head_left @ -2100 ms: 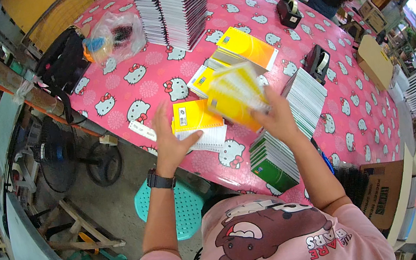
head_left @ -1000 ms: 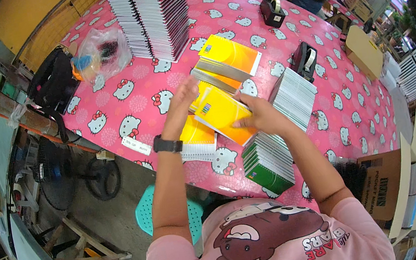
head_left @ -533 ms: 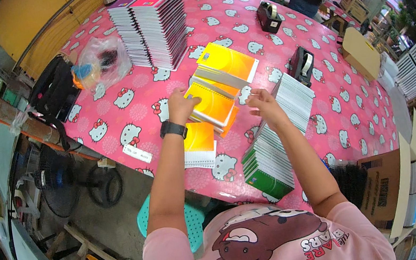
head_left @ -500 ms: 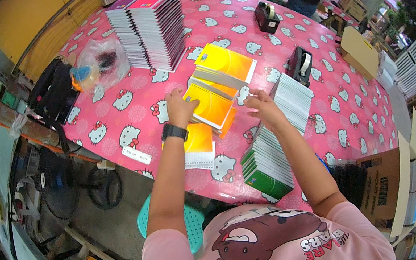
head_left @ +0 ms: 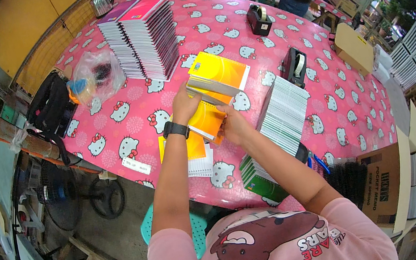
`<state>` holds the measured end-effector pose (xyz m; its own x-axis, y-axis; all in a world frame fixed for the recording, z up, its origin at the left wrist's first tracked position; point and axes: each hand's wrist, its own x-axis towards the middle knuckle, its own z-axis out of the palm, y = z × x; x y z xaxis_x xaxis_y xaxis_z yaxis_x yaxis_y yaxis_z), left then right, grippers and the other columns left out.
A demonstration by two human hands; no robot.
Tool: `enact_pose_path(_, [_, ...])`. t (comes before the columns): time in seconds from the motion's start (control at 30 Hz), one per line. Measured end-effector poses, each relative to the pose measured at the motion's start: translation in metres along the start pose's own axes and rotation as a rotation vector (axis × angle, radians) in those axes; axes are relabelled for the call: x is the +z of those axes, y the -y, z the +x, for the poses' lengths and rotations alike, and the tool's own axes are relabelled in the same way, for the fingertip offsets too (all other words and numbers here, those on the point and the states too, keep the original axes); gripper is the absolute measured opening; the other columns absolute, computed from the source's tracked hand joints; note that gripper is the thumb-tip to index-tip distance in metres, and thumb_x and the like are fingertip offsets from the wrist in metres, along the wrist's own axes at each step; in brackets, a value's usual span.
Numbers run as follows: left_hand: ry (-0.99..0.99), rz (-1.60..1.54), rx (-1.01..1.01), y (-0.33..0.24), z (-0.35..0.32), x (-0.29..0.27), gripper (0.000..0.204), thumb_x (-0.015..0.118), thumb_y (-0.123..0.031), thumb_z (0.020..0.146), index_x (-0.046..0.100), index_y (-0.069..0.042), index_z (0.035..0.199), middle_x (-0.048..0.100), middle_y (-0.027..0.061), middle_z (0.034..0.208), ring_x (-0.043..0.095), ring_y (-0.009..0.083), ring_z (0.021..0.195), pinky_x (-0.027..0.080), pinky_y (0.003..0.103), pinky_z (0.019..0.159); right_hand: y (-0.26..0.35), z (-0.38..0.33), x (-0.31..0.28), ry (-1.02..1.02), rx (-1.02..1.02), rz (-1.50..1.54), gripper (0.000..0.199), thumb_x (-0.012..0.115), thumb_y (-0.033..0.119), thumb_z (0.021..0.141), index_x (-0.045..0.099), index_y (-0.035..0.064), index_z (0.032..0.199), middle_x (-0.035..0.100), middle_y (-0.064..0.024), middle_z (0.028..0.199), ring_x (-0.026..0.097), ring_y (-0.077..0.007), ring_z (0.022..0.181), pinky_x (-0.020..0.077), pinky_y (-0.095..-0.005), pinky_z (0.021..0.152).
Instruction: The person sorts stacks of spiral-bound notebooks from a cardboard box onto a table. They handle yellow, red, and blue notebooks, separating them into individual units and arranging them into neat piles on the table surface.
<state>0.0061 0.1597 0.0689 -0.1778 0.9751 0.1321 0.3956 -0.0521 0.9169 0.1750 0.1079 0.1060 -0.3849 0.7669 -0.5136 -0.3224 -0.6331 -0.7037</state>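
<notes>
Yellow-orange spiral notebook (head_left: 207, 119) over pink tablecloth (head_left: 339, 129), left of green-covered notebooks (head_left: 283, 119). Right hand (head_left: 236, 125): fingers closed on its right edge. Left hand (head_left: 185, 105): at upper-left edge, fingers part-hidden; cannot tell grip.

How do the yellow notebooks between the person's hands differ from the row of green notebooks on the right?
Colour: the yellow notebooks have yellow-orange covers; the green notebooks have green.
Pose: the yellow notebooks lie cover up; the green notebooks stand on edge, mostly showing pale page edges.
Contact: both hands touch the yellow notebooks; neither hand touches the green notebooks.
Shared: both are grouped notebooks.
</notes>
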Motion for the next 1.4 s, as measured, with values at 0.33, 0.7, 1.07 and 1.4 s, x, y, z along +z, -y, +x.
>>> enact_pose_path(0.33, [0.014,-0.018,-0.343,0.06,-0.051,-0.081,0.073,0.062,-0.04,0.075,0.036,0.003,0.127,0.043,0.023,0.126,0.044,0.0299,0.116,0.035,0.035,0.095,-0.021,-0.012,-0.022,-0.052,0.141,0.003,0.049,0.048,0.034,0.083,0.04,0.006,0.123,0.049,-0.0094,0.115,0.048,-0.0226,0.105,0.0335,-0.0342,0.092])
enact_pose_path(0.7, [0.139,0.052,-0.262,0.052,-0.143,-0.094,0.058,0.064,-0.028,0.074,0.044,-0.002,0.121,0.049,0.0211,0.119,0.047,0.0313,0.11,0.036,0.036,0.094,-0.075,-0.05,-0.041,0.023,0.06,-0.071,0.039,0.053,0.03,0.082,0.044,0.0053,0.11,0.052,-0.0054,0.098,0.048,-0.016,0.082,0.0376,-0.0288,0.077])
enact_pose_path(1.07, [-0.164,0.035,-0.309,0.054,-0.208,-0.054,0.044,0.068,-0.01,0.071,0.046,0.004,0.107,0.059,0.0129,0.094,0.06,0.0195,0.082,0.049,0.033,0.071,-0.097,-0.041,-0.012,0.024,0.111,-0.386,0.042,0.052,0.027,0.084,0.041,0.0019,0.117,0.058,-0.0083,0.094,0.053,-0.0149,0.077,0.0412,-0.0269,0.061])
enact_pose_path(1.4, [-0.015,-0.737,-0.759,0.03,-0.211,-0.069,0.03,0.062,-0.011,0.076,0.054,0.005,0.101,0.063,0.0103,0.09,0.062,0.0174,0.075,0.051,0.029,0.063,-0.102,-0.033,-0.019,-0.054,0.121,-0.406,0.043,0.053,0.028,0.084,0.045,-0.0012,0.114,0.061,-0.0115,0.088,0.057,-0.0201,0.073,0.0446,-0.0339,0.061])
